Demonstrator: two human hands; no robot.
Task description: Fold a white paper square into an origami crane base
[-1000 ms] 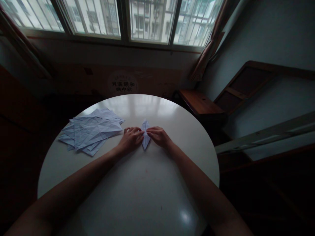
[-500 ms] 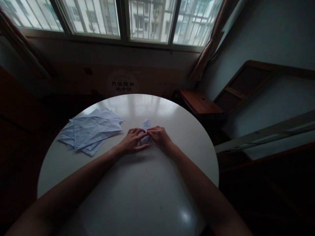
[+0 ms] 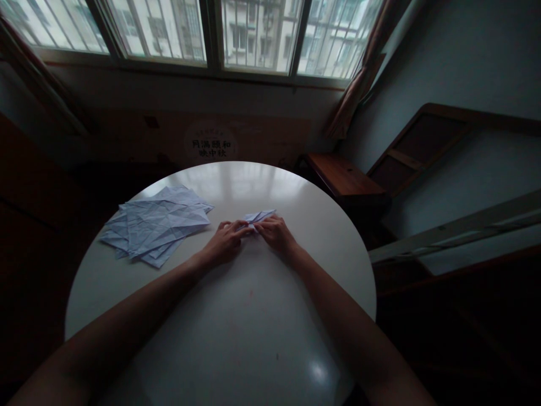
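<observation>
A small folded piece of white paper (image 3: 259, 216) is between my two hands, near the middle of the round white table (image 3: 262, 316). My left hand (image 3: 228, 239) pinches its left side, with thumb and fingers closed. From the right, my right hand (image 3: 274, 231) grips the near edge, its fingertips almost meeting those of the left. Part of the paper is hidden behind the fingers. Left of my hands lies a loose stack of creased white paper sheets (image 3: 158, 223), apart from them.
Beyond the table's far right edge stands a reddish wooden bench or low table (image 3: 344, 177). A barred window (image 3: 253, 39) with curtains (image 3: 355, 84) runs along the far wall. A dark wooden framed piece (image 3: 416, 146) leans by the right wall.
The folded paper has turned from pointing away from me to lying more crosswise, tip to the right. My left thumb has drawn in from its spread position. The stack has not moved.
</observation>
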